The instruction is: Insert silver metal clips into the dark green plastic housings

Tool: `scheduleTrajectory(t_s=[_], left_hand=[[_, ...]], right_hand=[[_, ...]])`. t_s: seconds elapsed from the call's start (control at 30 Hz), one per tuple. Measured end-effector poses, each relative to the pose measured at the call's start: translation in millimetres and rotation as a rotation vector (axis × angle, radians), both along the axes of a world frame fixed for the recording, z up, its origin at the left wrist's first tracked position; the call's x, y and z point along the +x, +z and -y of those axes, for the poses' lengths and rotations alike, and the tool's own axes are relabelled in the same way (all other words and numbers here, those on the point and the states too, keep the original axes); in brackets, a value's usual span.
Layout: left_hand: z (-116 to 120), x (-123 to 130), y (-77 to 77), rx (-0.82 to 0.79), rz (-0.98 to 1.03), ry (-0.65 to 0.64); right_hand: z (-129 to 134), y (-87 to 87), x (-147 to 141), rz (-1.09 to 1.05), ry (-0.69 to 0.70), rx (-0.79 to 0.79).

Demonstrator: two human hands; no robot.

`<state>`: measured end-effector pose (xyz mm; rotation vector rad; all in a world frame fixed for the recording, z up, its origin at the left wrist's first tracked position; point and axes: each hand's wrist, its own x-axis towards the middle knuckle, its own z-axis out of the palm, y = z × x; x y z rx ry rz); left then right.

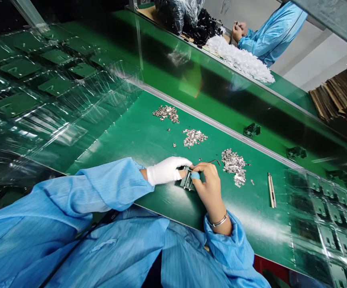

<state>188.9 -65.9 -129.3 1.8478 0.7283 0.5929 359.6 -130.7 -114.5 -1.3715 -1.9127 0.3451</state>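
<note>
Near the front edge of the green table [125, 140], my left hand [165, 170], in a white glove with bare fingertips, is closed on a small dark plastic housing [187, 181]. My right hand [207, 182] is bent over the same housing, its thumb and forefinger pressed together at the top. A blue cover shows on one of its fingers. Whatever small part the right fingers pinch is hidden. Beyond the hands lie three piles of small metal pieces: one at the left [167, 113], one in the middle [193, 137] and a larger one at the right [235, 166].
Clear plastic trays with dark parts stand at the left [56, 84] and right [326, 204]. A thin hex key [215, 161] and pale tweezers [271, 190] lie on the table. Behind a low rail [221, 128], a co-worker's hands [239, 31] are above a white pile [239, 56].
</note>
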Motion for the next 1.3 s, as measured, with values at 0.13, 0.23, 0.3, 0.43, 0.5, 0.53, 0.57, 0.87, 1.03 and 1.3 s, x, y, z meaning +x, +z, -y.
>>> scheduleTrajectory(t_s=[0.13,0.23,0.3,0.43,0.5,0.53,0.57,0.87,1.03,1.3], left_hand=[[1,0,1.6,-0.017,-0.010,0.000],[1,1,2.3,-0.031,-0.016,0.007],[1,1,3.3,-0.036,-0.011,0.008],[2,1,4.1,-0.038,-0.016,0.020],[2,2,3.3,-0.051,-0.013,0.033],[2,3,2.7,-0.061,-0.012,0.045],[2,4,2.1,-0.073,-0.015,0.060],[9,18,2.3,-0.289,0.117,0.165],[5,10,4.2,-0.213,0.182,0.189],[0,-17,26.4,0.236,0.245,0.391]], right_hand=[[1,-0.7,0,0.005,-0.012,-0.020],[1,-0.5,0,-0.014,-0.005,-0.027],[1,-0.4,-1,-0.029,-0.001,-0.027],[1,-1.7,-4,-0.030,-0.006,-0.008],[2,-2.9,-5,-0.044,-0.021,-0.010],[1,-3.5,-5,-0.066,-0.029,-0.024],[1,-4.1,-5,-0.103,-0.030,-0.054],[-5,-10.0,-3,-0.559,-0.004,-0.459],[-9,-11.9,9,-0.683,0.034,-0.441],[31,-3.7,11,-0.129,0.038,-0.350]])
